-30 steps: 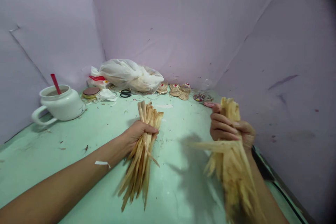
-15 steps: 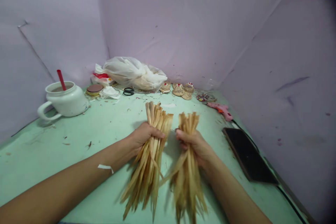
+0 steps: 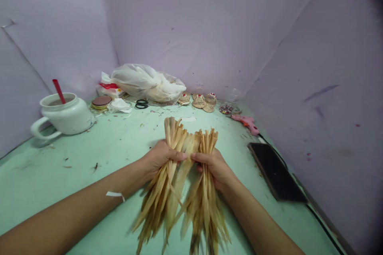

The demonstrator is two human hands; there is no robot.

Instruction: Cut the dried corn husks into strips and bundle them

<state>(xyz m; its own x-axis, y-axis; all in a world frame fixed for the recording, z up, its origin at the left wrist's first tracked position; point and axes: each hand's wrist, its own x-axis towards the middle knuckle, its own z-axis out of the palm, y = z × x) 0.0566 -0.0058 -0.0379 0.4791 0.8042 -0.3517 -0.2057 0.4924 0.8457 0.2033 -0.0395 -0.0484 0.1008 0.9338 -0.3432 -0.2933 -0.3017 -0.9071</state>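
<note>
My left hand [image 3: 164, 157] is closed around a bundle of dried leaf strips [image 3: 155, 203], thumb lying across the front. Its strips fan out downward over the green table. A second bundle of dried strips [image 3: 209, 211] is gripped in my right hand [image 3: 214, 163]. Between the two thumbs stands a wider, paler strip [image 3: 181, 177], which both thumb tips touch or nearly touch. The cut upper ends of both bundles stick up above my fists. Most of my fingers are hidden behind the strips.
A white mug [image 3: 67, 115] with a red straw stands left. Along the back lie black scissors [image 3: 141, 104], a plastic bag [image 3: 148, 83], small woven ornaments [image 3: 203, 101] and beads [image 3: 229, 108]. At right are a pink glue gun [image 3: 245, 122] and a phone [image 3: 277, 171] with a cable.
My right hand and its bundle have moved left, closing the gap to the left bundle. A wide pale strip now shows between the thumbs. The view has shifted slightly to the right.
</note>
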